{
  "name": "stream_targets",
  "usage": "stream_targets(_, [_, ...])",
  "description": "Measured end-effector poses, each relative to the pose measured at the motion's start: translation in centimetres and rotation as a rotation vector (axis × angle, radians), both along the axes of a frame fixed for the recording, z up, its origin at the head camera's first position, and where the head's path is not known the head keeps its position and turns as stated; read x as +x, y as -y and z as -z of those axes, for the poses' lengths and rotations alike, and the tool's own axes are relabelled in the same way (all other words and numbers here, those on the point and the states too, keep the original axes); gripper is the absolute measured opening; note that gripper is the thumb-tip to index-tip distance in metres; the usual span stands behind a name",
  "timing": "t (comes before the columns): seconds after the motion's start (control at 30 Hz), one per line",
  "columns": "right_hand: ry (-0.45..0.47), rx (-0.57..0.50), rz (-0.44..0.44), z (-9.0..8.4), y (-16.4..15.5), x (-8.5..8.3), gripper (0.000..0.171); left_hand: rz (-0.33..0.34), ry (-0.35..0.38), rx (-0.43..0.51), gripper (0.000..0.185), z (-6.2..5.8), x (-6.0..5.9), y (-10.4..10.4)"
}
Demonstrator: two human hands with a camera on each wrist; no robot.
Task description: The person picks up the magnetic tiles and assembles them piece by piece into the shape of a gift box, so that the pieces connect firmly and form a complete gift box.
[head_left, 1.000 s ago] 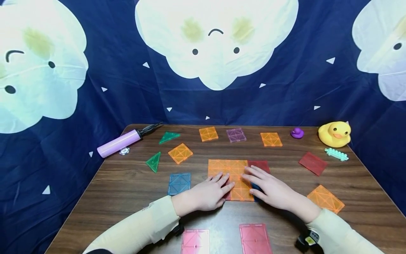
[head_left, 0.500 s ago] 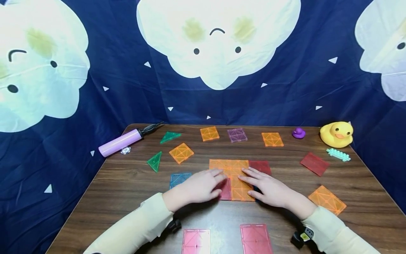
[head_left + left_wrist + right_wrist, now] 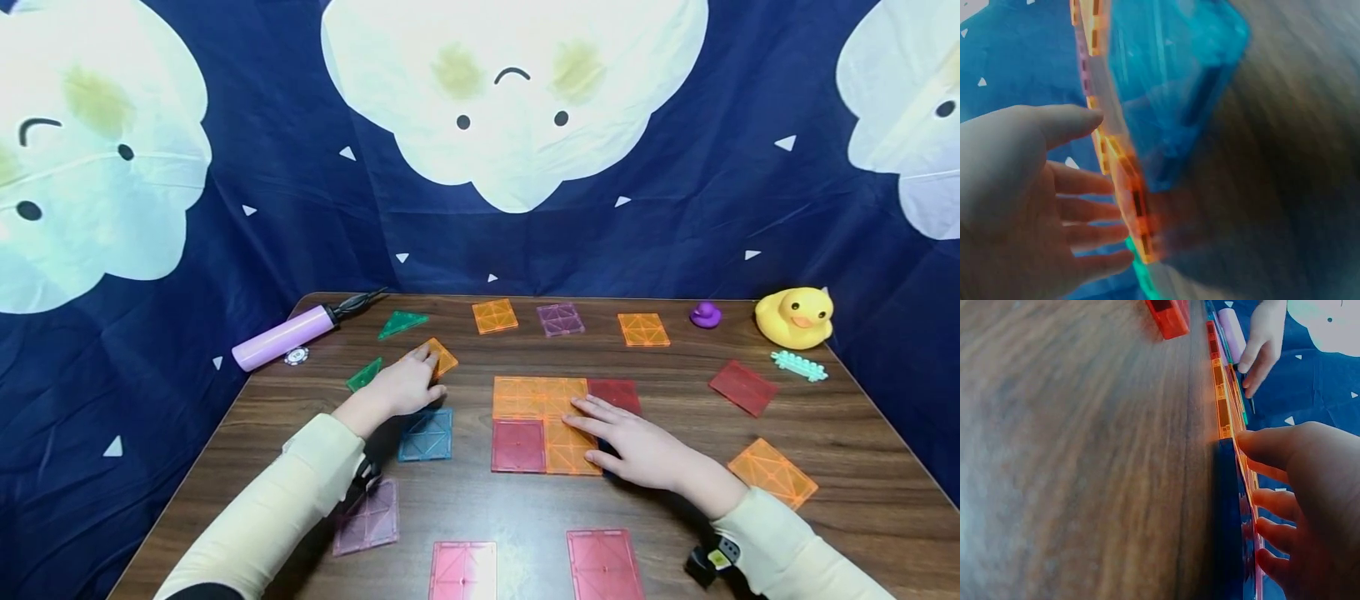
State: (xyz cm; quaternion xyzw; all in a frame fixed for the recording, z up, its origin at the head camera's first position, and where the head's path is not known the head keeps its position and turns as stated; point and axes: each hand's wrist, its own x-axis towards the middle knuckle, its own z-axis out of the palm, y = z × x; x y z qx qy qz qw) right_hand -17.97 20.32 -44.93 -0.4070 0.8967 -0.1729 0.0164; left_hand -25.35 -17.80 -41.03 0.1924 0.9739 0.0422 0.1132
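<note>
My left hand (image 3: 397, 385) reaches over a loose orange magnetic tile (image 3: 446, 358), fingers extended and fingertips at its surface. In the left wrist view the fingers appear nearly straight beside that orange tile (image 3: 1130, 194). A blue square tile (image 3: 426, 437) lies just below this hand. At the centre is a flat panel of joined tiles: orange squares (image 3: 519, 395), a pink-red square (image 3: 517, 446) and a red one (image 3: 619, 396). Upon the panel's right side rests my right hand (image 3: 637, 442), fingers spread. A dark blue tile (image 3: 1229, 500) is mostly hidden under it.
Loose tiles surround the panel: green triangles (image 3: 402, 323), a purple square (image 3: 367, 518), pink rectangles (image 3: 606, 565), a red one (image 3: 744, 387) and an orange one (image 3: 772, 472). A lilac pump (image 3: 285, 337) lies back left; a yellow duck (image 3: 795, 318) sits back right.
My left hand has left the panel and moved left and away from me to the loose orange tile, uncovering the pink-red square. The right hand has barely shifted on the panel.
</note>
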Motion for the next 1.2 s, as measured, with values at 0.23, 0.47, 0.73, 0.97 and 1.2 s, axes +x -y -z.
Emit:
stream_targets(0.23, [0.012,-0.019,-0.007,0.0,0.0,0.0,0.052,0.103,0.033,0.11,0.056,0.4,-0.4,0.7])
stream_targets(0.47, [0.021,-0.003,-0.004,0.0,-0.1,-0.3,0.053,0.19,0.078,0.17,0.048,0.1,-0.1,0.4])
stream_targets(0.73, [0.03,-0.012,0.002,-0.1,0.0,-0.3,0.053,0.283,0.097,0.192,0.043,0.1,0.5,-0.2])
stream_targets(0.97, [0.032,-0.016,0.008,-0.1,0.1,-0.3,0.053,0.298,0.112,0.184,0.043,0.2,1.1,-0.9])
stream_targets(1.2, [0.027,-0.024,0.005,0.1,0.0,-0.4,0.053,0.344,0.093,0.203,0.044,0.2,1.5,-1.2])
